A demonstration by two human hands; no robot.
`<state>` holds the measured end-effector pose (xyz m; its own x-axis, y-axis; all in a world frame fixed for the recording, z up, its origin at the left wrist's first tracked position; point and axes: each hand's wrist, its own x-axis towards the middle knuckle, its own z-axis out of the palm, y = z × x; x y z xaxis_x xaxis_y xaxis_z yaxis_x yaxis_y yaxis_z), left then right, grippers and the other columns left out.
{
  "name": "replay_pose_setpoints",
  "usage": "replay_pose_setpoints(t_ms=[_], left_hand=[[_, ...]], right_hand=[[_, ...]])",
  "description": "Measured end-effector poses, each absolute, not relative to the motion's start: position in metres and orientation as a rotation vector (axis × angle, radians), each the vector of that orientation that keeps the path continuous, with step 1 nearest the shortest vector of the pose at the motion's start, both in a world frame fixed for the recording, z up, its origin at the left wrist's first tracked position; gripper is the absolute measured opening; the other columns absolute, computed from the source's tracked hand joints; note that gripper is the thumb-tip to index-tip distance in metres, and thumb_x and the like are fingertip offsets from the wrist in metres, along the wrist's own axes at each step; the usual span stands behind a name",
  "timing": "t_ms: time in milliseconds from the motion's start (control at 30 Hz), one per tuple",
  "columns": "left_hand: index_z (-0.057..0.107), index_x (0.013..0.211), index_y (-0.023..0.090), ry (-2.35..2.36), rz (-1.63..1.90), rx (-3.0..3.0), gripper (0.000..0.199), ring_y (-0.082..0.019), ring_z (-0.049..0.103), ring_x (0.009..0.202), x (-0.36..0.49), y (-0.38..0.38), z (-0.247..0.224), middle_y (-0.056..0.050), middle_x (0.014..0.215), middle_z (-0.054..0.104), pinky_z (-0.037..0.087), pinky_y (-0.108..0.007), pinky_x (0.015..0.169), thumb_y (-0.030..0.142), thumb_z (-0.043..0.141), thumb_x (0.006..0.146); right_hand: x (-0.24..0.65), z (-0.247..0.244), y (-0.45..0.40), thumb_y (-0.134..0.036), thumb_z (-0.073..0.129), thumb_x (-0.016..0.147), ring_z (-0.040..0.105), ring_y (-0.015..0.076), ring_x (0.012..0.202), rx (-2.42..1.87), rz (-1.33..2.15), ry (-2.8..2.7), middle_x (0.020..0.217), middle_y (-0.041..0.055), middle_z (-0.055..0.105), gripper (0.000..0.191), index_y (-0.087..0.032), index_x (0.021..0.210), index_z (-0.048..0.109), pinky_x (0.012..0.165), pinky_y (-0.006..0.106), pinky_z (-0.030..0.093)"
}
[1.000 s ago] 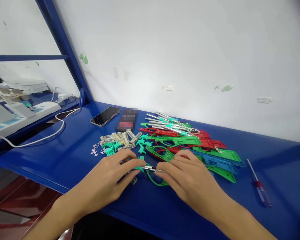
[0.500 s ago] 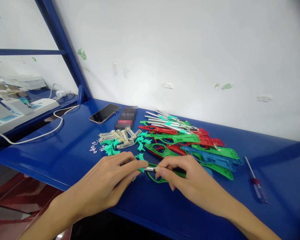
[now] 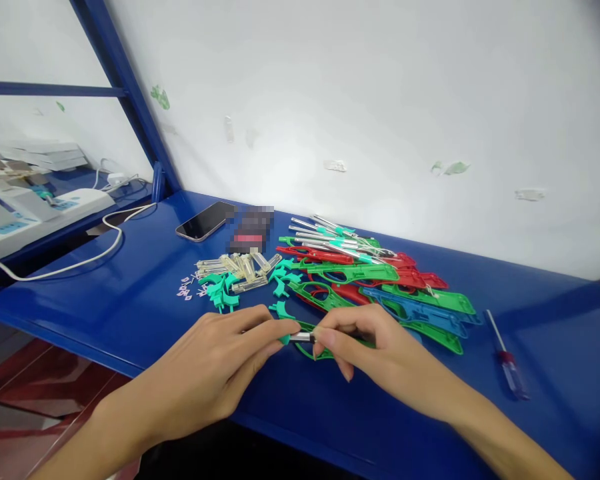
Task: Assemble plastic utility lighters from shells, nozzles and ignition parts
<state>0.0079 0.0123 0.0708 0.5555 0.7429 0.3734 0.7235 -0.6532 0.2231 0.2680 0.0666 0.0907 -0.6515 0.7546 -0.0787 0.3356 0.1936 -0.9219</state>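
Between my hands is a short stretch of a silver metal lighter tube [image 3: 301, 337] with a teal plastic part at its left end. My left hand [image 3: 220, 360] is closed round the left side, hiding most of it. My right hand [image 3: 375, 343] pinches a small dark piece at the right end of the tube with thumb and index finger. A green lighter casing half [image 3: 325, 355] lies below the fingertips, partly covered by my right hand. Just beyond my left hand lie teal triggers [image 3: 223, 291] and clear fuel tanks [image 3: 250, 285].
Red, green and blue casing halves [image 3: 350, 272] lie in a pile, with several metal tubes [image 3: 325, 241] on top. A screwdriver [image 3: 510, 373] lies at right. A phone [image 3: 205, 221], small pinkish pieces [image 3: 184, 291] and a white cable [image 3: 117, 243] are at left.
The view has shifted slightly. Both hands keep their grip, and my right fingertips have moved a little at the dark end of the tube.
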Motion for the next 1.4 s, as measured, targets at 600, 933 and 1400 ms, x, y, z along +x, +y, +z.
replay_pose_setpoints(t_ms=[600,933,1400], left_hand=[[0.059,0.143,0.033,1.282,0.72,2.733,0.034,-0.014,0.076,0.091,0.011,0.012,0.07,0.002,0.111,0.076,0.051,-0.023,0.07,0.031,0.034,0.12],[0.056,0.144,0.03,1.266,0.752,2.691,0.03,-0.012,0.074,0.1,0.012,0.011,0.068,0.0,0.119,0.072,0.051,-0.021,0.079,0.028,0.039,0.12],[0.062,0.139,0.033,1.24,0.918,2.565,0.027,-0.01,0.07,0.103,0.006,0.017,0.067,0.002,0.119,0.068,0.049,-0.019,0.088,0.023,0.053,0.115]], right_hand=[[0.268,0.084,0.073,-0.051,0.073,0.097,0.05,0.0134,0.056,-1.007,1.809,-1.811,0.053,-0.0048,0.056,0.035,-0.02,0.082,0.079,0.063,0.03,0.036],[0.268,0.08,0.074,-0.048,0.073,0.097,0.045,0.0109,0.052,-0.936,1.898,-1.685,0.049,-0.0071,0.053,0.032,-0.02,0.082,0.079,0.065,0.031,0.036],[0.274,0.087,0.076,-0.048,0.075,0.095,0.042,0.0097,0.05,-0.973,1.903,-1.611,0.047,-0.0072,0.052,0.033,-0.021,0.077,0.079,0.06,0.03,0.033]])
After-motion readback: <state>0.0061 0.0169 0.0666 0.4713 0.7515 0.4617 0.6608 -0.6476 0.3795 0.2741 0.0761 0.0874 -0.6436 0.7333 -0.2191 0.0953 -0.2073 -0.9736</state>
